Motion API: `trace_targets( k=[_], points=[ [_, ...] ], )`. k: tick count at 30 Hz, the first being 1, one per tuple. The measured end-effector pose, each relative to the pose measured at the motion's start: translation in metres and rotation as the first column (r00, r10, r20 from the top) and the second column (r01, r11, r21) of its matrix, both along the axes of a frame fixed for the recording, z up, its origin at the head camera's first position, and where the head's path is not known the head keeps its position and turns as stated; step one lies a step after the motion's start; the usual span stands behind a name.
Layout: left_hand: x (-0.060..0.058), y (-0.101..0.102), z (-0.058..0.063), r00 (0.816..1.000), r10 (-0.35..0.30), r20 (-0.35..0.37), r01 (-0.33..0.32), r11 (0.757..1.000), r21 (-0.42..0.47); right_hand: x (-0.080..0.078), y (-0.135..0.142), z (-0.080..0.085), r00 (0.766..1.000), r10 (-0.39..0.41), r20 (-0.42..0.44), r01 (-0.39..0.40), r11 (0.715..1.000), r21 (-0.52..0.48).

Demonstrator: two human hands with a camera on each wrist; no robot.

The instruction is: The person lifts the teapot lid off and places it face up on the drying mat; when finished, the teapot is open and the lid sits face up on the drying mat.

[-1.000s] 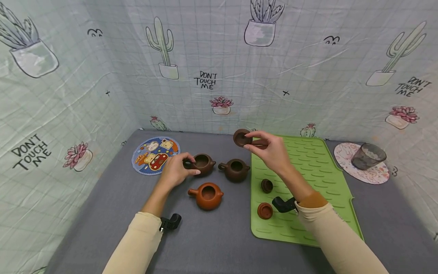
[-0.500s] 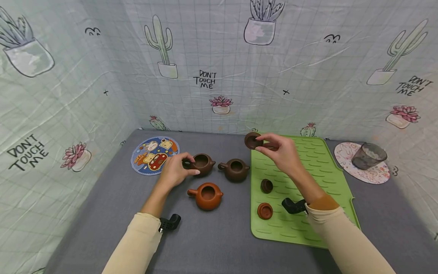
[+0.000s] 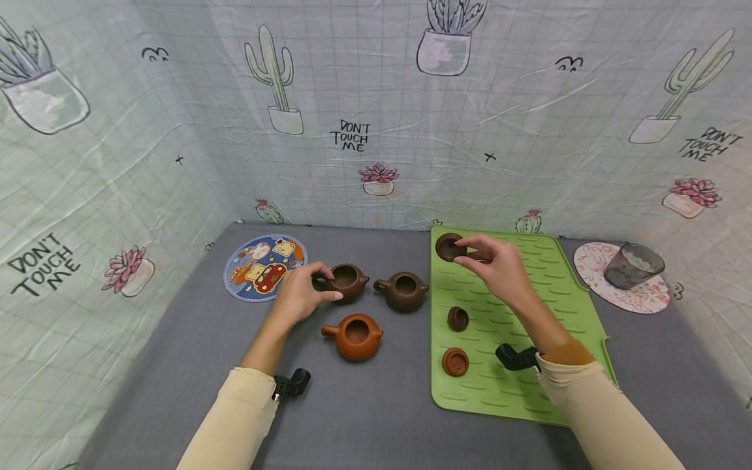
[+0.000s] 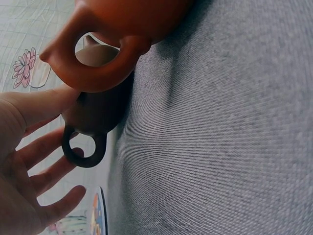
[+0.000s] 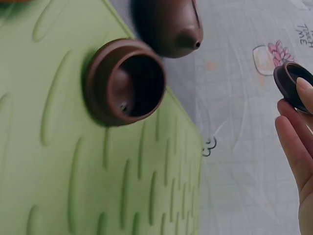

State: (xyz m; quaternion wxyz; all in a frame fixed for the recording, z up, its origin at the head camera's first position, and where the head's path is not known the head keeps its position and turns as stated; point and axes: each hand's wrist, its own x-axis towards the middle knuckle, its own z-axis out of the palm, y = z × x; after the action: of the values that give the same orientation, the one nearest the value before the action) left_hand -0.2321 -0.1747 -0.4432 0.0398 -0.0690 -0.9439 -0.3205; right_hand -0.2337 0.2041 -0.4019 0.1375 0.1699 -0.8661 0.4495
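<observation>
My left hand [image 3: 299, 297] holds a dark brown teapot [image 3: 357, 294], thumb and fingers at opposite sides near its handle. The left wrist view shows this teapot [image 4: 105, 115] behind a reddish-orange one [image 4: 142, 19]. My right hand [image 3: 499, 267] pinches a dark brown teapot lid [image 3: 445, 250] between thumb and fingers, its hollow underside facing the head camera. It is raised over the far left corner of the green mat [image 3: 529, 287]. Between the hands sits a second dark brown teapot [image 3: 405, 300], uncovered. The orange teapot [image 3: 367, 349] stands nearer, also uncovered.
Two more lids, one dark brown [image 3: 458, 318] and one reddish [image 3: 455, 362], lie upside down on the mat's left side. A round cartoon coaster [image 3: 235, 267] is at left. A grey glass [image 3: 631, 267] stands on a pale coaster [image 3: 611, 297] at right.
My right hand has carried the lid rightward and slightly nearer, from beside the mat to over its far corner. My left hand stays on the teapot.
</observation>
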Motion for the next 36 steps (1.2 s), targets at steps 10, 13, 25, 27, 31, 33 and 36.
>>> trace_targets(
  k=[10,13,25,27,31,33,36],
  points=[
    [0.000,-0.001,0.001,1.000,0.001,-0.006,-0.001,1.000,0.009,-0.003,0.010,-0.014,0.999,0.006,0.049,-0.008,0.999,0.039],
    [0.000,-0.002,0.001,1.000,0.004,-0.012,-0.004,1.000,0.013,-0.006,0.011,-0.018,0.997,0.013,0.082,-0.018,0.998,0.052],
    [0.000,0.000,-0.001,1.000,-0.004,-0.017,0.005,1.000,0.016,-0.009,0.016,-0.037,0.980,0.007,0.199,-0.032,0.992,0.121],
    [0.000,0.000,-0.001,1.000,-0.007,-0.019,0.008,1.000,0.016,-0.009,0.017,-0.039,0.978,0.019,0.207,-0.047,0.990,0.130],
    [0.000,0.001,0.000,1.000,-0.010,-0.014,0.010,1.000,0.013,-0.009,0.018,-0.045,0.969,0.027,0.244,-0.067,0.986,0.154],
    [0.000,0.001,0.000,1.000,-0.007,-0.010,0.007,1.000,0.012,-0.009,0.018,-0.048,0.963,0.028,0.269,-0.075,0.983,0.168],
    [0.000,0.002,0.000,1.000,-0.006,-0.010,0.006,1.000,0.014,-0.009,0.018,-0.051,0.956,0.022,0.293,-0.077,0.981,0.179]
  ],
)
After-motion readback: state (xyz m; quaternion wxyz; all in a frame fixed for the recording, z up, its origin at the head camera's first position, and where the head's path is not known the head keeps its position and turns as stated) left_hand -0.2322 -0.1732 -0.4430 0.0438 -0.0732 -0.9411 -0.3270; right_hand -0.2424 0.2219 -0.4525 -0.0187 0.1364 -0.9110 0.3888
